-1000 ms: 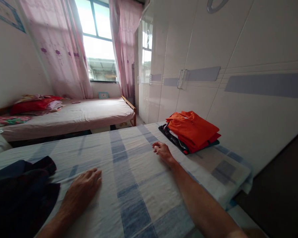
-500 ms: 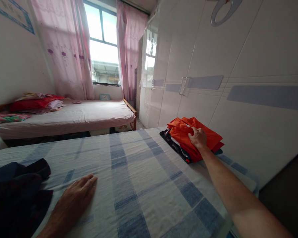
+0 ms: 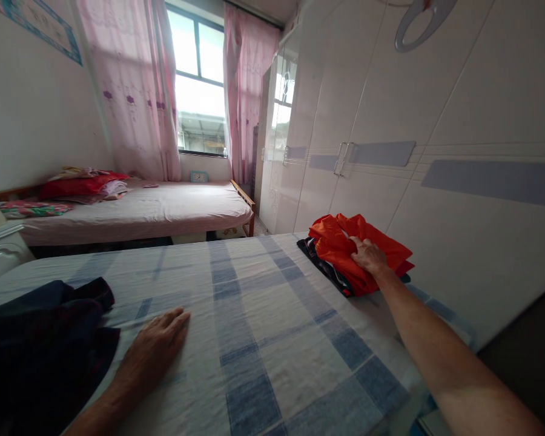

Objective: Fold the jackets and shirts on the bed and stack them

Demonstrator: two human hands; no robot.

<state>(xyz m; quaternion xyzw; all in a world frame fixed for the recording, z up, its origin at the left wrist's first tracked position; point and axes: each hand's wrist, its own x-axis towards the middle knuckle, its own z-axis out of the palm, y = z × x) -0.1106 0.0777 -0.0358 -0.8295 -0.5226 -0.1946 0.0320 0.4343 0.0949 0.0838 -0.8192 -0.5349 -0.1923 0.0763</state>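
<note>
My left hand [image 3: 157,345] lies flat on the blue-and-white checked bed sheet [image 3: 195,375], fingers stretched out and holding nothing. Just left of it is a dark navy garment [image 3: 49,339], loosely heaped and partly cut off by the frame edge. On the far right part of the bed, my right hand [image 3: 369,255] rests on top of a bright orange garment [image 3: 386,242]. Its fingers are slightly bent and apart, touching the cloth. Beneath the orange cloth, folded dark clothes [image 3: 322,263] stick out at the stack's left side.
A tall white wardrobe [image 3: 372,103] stands along the right, close behind the clothes stack. Beyond is a second bed [image 3: 186,209] with red bedding [image 3: 82,184] and a small blue clock [image 3: 198,176]. A white cabinet [image 3: 2,248] stands at left.
The view has turned slightly left, so everything sits a little further right. Both hands keep their places, the left on the sheet and the right on the orange garment.
</note>
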